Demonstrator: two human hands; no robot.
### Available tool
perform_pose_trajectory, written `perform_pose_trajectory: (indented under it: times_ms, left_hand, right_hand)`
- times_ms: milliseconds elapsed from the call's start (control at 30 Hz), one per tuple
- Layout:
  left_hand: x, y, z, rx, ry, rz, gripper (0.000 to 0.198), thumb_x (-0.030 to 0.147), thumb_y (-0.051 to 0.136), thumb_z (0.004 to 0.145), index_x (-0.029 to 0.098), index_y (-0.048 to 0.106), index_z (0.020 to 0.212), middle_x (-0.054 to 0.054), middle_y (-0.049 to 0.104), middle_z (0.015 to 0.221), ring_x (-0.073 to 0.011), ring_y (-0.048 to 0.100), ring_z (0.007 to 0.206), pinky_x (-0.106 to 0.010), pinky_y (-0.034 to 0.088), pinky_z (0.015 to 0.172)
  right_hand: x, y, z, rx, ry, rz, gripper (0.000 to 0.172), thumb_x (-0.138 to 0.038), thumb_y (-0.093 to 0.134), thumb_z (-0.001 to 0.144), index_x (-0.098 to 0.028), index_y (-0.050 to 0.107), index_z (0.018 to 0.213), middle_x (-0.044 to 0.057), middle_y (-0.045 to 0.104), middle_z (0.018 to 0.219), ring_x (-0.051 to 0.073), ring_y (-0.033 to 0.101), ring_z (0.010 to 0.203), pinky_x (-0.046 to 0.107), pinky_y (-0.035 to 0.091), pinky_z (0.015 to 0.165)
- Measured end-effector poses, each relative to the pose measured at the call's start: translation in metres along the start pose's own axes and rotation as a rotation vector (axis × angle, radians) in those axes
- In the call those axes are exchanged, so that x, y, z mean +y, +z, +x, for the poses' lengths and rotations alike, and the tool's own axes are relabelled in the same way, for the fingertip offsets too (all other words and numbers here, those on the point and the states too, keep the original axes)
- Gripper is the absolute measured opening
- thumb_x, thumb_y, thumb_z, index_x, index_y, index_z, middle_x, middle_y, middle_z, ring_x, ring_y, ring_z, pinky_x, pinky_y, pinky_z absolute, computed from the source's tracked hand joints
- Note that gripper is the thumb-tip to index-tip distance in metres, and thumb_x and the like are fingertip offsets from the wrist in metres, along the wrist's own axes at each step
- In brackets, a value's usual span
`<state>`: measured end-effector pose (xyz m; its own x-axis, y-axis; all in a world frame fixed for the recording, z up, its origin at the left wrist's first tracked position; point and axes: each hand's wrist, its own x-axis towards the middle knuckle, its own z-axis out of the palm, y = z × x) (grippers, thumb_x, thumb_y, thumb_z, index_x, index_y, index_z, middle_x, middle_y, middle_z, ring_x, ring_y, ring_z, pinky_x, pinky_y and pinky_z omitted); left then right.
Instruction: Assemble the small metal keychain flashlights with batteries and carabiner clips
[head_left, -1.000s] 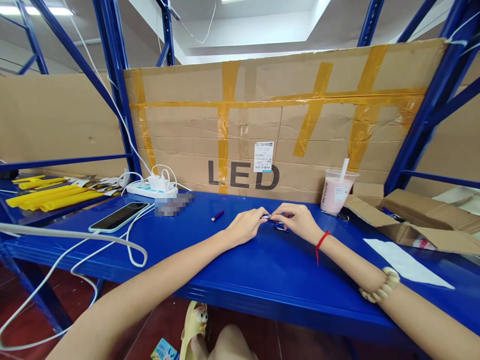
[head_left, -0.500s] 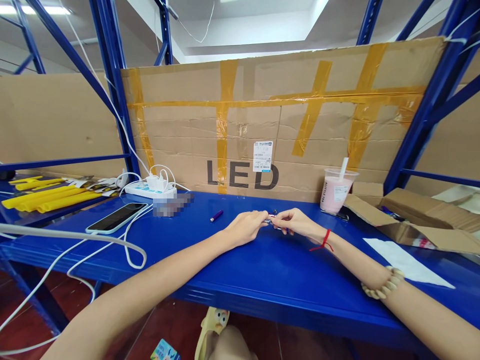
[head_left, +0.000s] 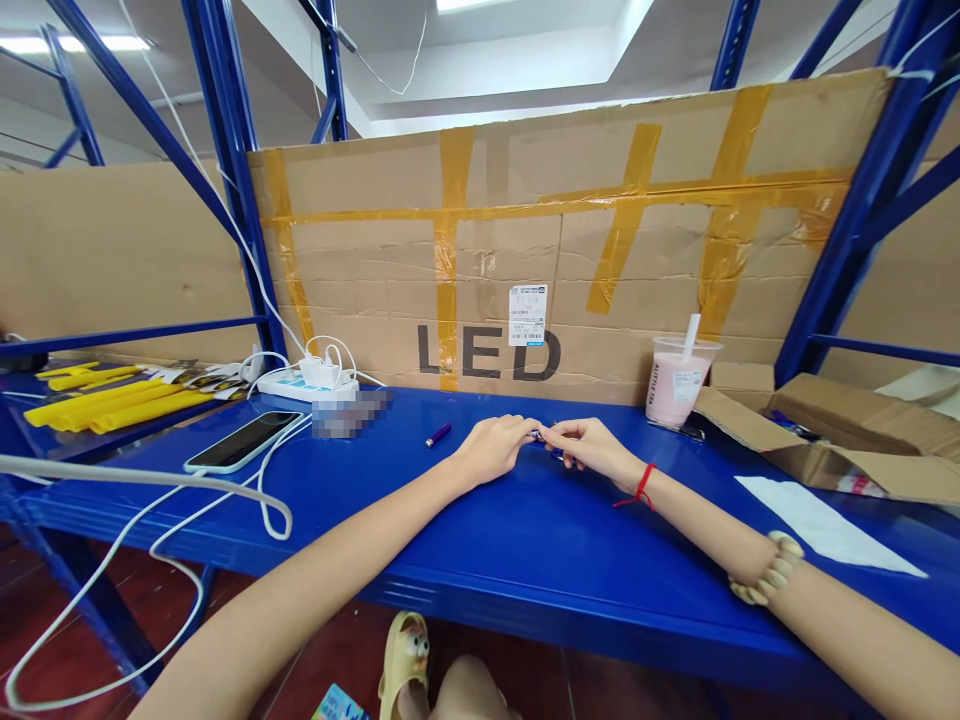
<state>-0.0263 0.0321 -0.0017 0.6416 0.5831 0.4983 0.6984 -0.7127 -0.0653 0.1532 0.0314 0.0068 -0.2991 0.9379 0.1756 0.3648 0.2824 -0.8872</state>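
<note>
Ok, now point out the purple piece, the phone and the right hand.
Purple piece (head_left: 439, 435): head view, middle of its barrel.
Phone (head_left: 247, 442): head view, its dark screen.
Right hand (head_left: 595, 446): head view, back of the hand.

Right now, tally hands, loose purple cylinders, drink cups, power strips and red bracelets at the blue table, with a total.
Hands (left hand, right hand): 2
Loose purple cylinder: 1
Drink cup: 1
Power strip: 1
Red bracelet: 1
Total: 6
Small parts at the fingertips: too unclear to count

Both arms (head_left: 337, 540) reach forward, fingers (head_left: 562, 433) bent, hands (head_left: 493, 448) close together.
</note>
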Motion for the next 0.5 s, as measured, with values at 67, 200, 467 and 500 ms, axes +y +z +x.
perform_pose_trajectory:
  times_ms: [67,200,467,500]
  left_hand:
    - [0.0001,0.0002,0.0015,0.019,-0.015,-0.001,0.026,0.021,0.03,0.091,0.019,0.049,0.109,-0.004,0.06,0.1,-0.0165,0.055,0.092,-0.028,0.043,0.08]
    - [-0.001,0.0015,0.0023,0.051,-0.043,-0.023,0.027,0.022,0.028,0.092,0.018,0.047,0.11,-0.005,0.059,0.104,-0.0166,0.054,0.096,-0.028,0.043,0.083]
    - [-0.0039,0.0022,0.0018,0.028,-0.089,-0.06,0.027,0.024,0.025,0.092,0.02,0.046,0.109,-0.004,0.059,0.103,-0.0167,0.054,0.098,-0.029,0.044,0.083]
    - [-0.0035,0.002,0.002,0.03,-0.088,-0.059,0.027,0.024,0.025,0.092,0.02,0.046,0.109,-0.005,0.059,0.104,-0.0168,0.054,0.098,-0.03,0.044,0.083]
  right_hand:
    - [0.0009,-0.001,0.0019,0.044,-0.085,-0.052,0.044,-0.055,0.066,0.058,-0.012,0.064,0.068,0.003,0.059,0.06,0.006,0.045,0.041,0.019,0.032,0.037]
    - [0.0022,-0.0051,0.0041,0.104,-0.206,-0.119,0.043,-0.053,0.065,0.062,-0.013,0.067,0.076,0.004,0.063,0.065,0.008,0.048,0.041,0.022,0.038,0.04]
    - [0.0048,-0.0075,0.0052,0.128,-0.285,-0.168,0.041,-0.05,0.067,0.061,-0.014,0.066,0.081,0.006,0.066,0.073,0.009,0.05,0.041,0.022,0.039,0.042]
    - [0.0053,-0.0076,0.0055,0.13,-0.292,-0.163,0.041,-0.05,0.066,0.061,-0.013,0.066,0.08,0.006,0.066,0.073,0.009,0.05,0.041,0.022,0.039,0.041]
